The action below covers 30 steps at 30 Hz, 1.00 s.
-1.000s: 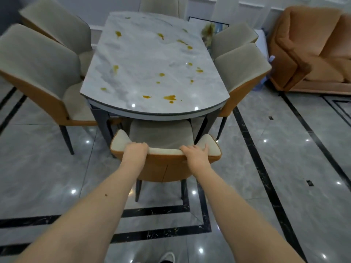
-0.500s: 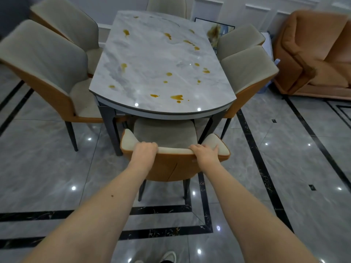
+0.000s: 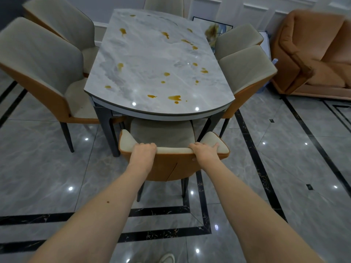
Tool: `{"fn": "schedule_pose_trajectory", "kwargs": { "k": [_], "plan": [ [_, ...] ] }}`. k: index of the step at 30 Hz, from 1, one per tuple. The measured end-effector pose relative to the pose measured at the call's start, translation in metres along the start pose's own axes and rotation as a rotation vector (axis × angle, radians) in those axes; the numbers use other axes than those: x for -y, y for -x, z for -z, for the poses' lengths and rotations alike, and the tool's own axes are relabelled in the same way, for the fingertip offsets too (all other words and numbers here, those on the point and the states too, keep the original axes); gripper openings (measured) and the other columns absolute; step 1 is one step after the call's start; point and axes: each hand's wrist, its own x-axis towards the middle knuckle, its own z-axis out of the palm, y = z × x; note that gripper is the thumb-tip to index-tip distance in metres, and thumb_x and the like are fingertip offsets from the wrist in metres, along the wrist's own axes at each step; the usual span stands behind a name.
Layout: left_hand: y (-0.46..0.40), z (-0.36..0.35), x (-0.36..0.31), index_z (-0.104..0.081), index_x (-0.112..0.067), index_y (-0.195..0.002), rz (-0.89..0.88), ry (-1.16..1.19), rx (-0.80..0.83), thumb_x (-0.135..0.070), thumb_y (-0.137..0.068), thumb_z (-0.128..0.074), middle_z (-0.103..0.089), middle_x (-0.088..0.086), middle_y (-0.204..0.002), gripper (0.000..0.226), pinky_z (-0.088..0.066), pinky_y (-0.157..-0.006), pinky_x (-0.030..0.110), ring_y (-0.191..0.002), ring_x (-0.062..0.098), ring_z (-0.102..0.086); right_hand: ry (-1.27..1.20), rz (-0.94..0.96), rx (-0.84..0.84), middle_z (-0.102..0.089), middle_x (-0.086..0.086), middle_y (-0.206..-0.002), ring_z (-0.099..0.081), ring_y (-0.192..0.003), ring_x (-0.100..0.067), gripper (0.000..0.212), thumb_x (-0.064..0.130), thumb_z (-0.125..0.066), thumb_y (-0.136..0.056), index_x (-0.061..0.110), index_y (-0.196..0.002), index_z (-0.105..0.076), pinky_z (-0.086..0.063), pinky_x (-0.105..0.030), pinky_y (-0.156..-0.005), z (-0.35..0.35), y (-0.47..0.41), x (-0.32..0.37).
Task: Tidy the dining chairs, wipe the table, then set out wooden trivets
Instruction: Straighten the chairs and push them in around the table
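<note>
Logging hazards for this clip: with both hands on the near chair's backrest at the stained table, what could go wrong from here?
1. Left hand and right hand grip the near chair's top edge; pushed further in, fingers might get pinched against the marble table rim.
2. The orange spills near that edge could smear onto a sleeveless forearm or the chair's upholstery.

One head-worn camera looks forward and steeply down from standing height, close over the near chair (image 3: 173,149), facing along the table (image 3: 157,73).
</note>
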Motion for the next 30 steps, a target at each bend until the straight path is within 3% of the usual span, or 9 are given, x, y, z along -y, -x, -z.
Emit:
{"fn": "schedule_pose_trajectory", "kwargs": {
  "k": [6,15,30],
  "plan": [
    [-0.0069,0.0027,0.0004,-0.049,-0.016,-0.107,0.009,-0.017,0.003,-0.014,-0.088,-0.059,-0.063,0.001,-0.101,0.021,-0.035,-0.068,0.028,-0.091,0.020,-0.061,-0.015,-0.010,-0.026,-0.053,-0.002,-0.117,-0.044,-0.121,-0.030,0.030,0.012,-0.055,-0.091,0.028,-0.116,-0.049,-0.005,-0.072,-0.106,0.0046,-0.0043,-0.0006],
    [-0.0042,0.0011,-0.0033,-0.050,-0.016,-0.106,0.039,0.013,-0.033,-0.017,-0.089,-0.060,-0.063,0.002,-0.100,0.020,-0.042,-0.075,0.028,-0.091,0.019,-0.060,-0.021,-0.033,-0.067,-0.053,-0.002,-0.126,-0.041,-0.127,-0.030,0.042,0.014,-0.057,-0.090,0.029,-0.128,-0.045,-0.004,-0.069,-0.109,-0.0013,-0.0025,0.0006],
    [-0.0038,0.0057,-0.0044,-0.050,-0.015,-0.109,0.062,0.001,-0.008,-0.017,-0.090,-0.059,-0.063,0.003,-0.101,0.021,-0.043,-0.077,0.029,-0.092,0.020,-0.060,-0.028,-0.037,-0.056,-0.052,-0.001,-0.126,-0.041,-0.127,-0.030,0.046,0.009,-0.061,-0.086,0.029,-0.125,-0.045,-0.004,-0.069,-0.108,-0.0010,-0.0028,0.0031]
  ]
}}
